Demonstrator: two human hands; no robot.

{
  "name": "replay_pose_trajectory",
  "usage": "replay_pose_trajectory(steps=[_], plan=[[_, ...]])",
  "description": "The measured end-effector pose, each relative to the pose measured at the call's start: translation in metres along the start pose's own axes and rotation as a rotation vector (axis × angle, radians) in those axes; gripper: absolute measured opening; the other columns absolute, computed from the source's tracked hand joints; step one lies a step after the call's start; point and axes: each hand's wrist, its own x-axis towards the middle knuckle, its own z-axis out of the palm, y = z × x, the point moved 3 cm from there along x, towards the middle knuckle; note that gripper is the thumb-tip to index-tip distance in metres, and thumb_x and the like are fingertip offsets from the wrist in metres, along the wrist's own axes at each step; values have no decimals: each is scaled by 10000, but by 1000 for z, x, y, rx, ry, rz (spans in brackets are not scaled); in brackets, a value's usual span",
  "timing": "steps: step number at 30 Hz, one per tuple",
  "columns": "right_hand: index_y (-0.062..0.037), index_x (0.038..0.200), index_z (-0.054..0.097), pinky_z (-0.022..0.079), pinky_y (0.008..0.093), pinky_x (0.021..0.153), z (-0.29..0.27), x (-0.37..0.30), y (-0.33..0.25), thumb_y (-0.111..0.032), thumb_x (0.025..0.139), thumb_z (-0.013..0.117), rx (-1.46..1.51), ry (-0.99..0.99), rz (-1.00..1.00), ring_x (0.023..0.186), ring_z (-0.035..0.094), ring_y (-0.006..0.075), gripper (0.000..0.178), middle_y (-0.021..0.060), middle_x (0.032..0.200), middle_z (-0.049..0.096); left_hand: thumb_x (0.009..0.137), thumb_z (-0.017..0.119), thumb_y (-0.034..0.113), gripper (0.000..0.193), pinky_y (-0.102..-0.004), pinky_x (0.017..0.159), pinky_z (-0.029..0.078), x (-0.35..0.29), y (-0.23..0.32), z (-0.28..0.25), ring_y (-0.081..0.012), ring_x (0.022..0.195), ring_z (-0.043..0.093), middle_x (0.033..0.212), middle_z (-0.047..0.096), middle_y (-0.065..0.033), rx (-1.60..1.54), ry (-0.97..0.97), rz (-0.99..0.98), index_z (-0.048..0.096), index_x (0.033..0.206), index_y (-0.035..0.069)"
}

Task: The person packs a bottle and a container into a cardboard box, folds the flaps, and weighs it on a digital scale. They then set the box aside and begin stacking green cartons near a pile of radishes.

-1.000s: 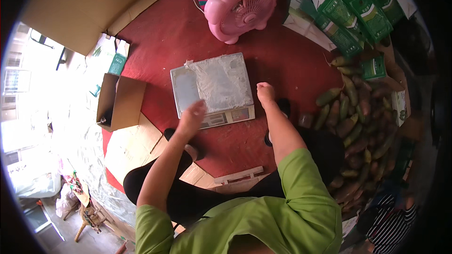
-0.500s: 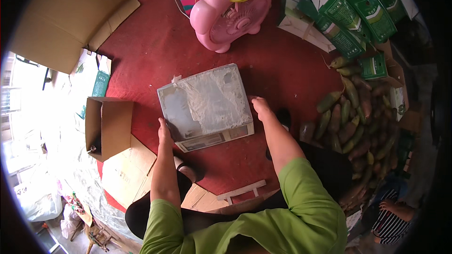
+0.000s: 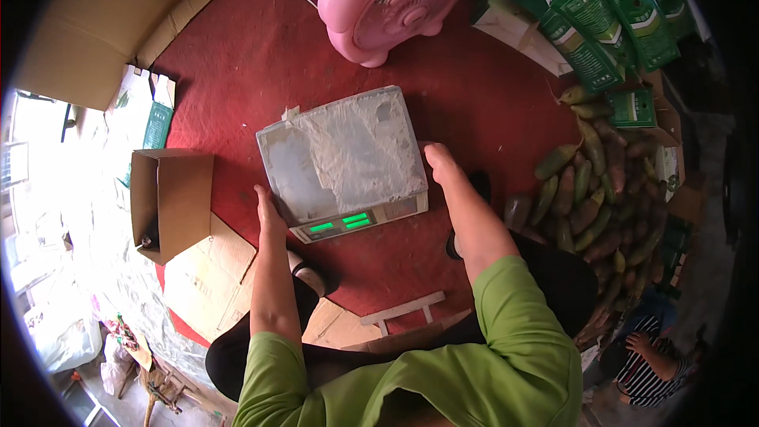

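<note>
A grey weighing scale (image 3: 348,150) stands on the red floor covering in front of me. A wrinkled, torn film clings to its flat top. Its display (image 3: 341,225) glows green along the near edge. My left hand (image 3: 268,209) rests against the scale's left side, the thumb up along the edge and the other fingers mostly hidden. At the right side, my right hand (image 3: 440,162) reaches in close to the scale's edge. Its fingertips are hard to make out there, partly hidden by the scale.
An open cardboard box (image 3: 183,202) stands at left, beside flattened cardboard (image 3: 207,277). Long green and reddish root vegetables (image 3: 589,209) are heaped at right, below green cartons (image 3: 605,28). A pink bird-shaped fan (image 3: 391,8) stands ahead. A low wooden stool (image 3: 403,315) is near my legs.
The scale's display has lit up green; it was dark before. My view has shifted slightly, moving the whole scene up in the picture. Both hands stay at the scale's sides.
</note>
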Motion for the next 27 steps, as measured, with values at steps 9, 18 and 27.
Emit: replay_pose_trajectory(steps=[9,18,27], plan=[[-13,1002,650,446,351,792,-23,70,19,-57,806,418,98,-69,-32,918,577,222,307,110,1005,635,816,441,665,769,-352,939,399,9,-24,20,-246,1040,529,1142,554,-123,-94,-78,-92,496,1179,-10],[-8,989,659,443,349,794,-11,56,-15,-69,811,462,13,-99,-44,921,575,229,272,122,1005,635,859,414,616,696,-396,937,411,-8,-28,20,-269,1039,537,1138,561,-130,-121,29,-81,509,1168,-1],[-40,1072,638,413,343,847,-15,54,-10,-116,827,479,-90,-196,-133,970,553,204,302,99,1056,624,876,417,585,704,-404,974,381,-16,-30,15,-289,1115,491,1232,500,-141,-81,31,-52,453,1230,-23]])
